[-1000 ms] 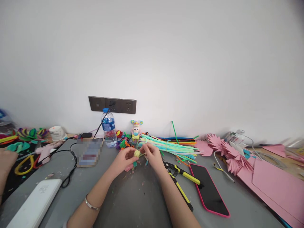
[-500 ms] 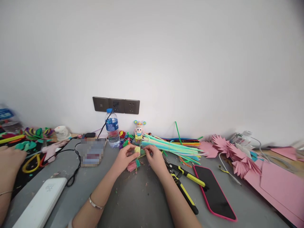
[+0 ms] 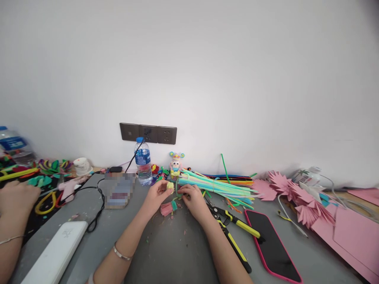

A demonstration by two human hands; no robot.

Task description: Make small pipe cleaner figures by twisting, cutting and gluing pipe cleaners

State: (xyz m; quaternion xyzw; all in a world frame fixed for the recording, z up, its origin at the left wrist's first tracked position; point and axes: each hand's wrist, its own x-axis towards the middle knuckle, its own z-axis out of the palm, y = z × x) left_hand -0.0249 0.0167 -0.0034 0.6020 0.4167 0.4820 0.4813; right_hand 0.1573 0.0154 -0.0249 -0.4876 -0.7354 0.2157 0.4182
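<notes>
My left hand (image 3: 156,199) is closed in a pinch on a small, bumpy, pale yellow piece (image 3: 170,187), whose material I cannot make out. Just across from it, the fingertips of my right hand (image 3: 194,201) are pressed together at a thin green pipe cleaner (image 3: 177,188), which curves up beside the yellow piece. Whether the two pieces are joined is hidden. On the grey table below my left fingers lies a bundle of short pink strips (image 3: 167,209) with a teal bit (image 3: 174,205) at its end. Small crumbs are scattered around it.
Behind my hands stand a colourful figurine (image 3: 176,163) and a water bottle (image 3: 143,161). Pipe cleaners (image 3: 219,185) lie at the right, near yellow-black pliers (image 3: 233,227), a phone (image 3: 272,244) and folded pink paper (image 3: 314,211). Another person's hand (image 3: 19,197) is far left, beyond a white power bank (image 3: 56,252).
The view has shifted slightly, so everything sits a little further right and lower. My hands have parted a little from the pink bundle, and more of the yellow piece and the green strand shows.
</notes>
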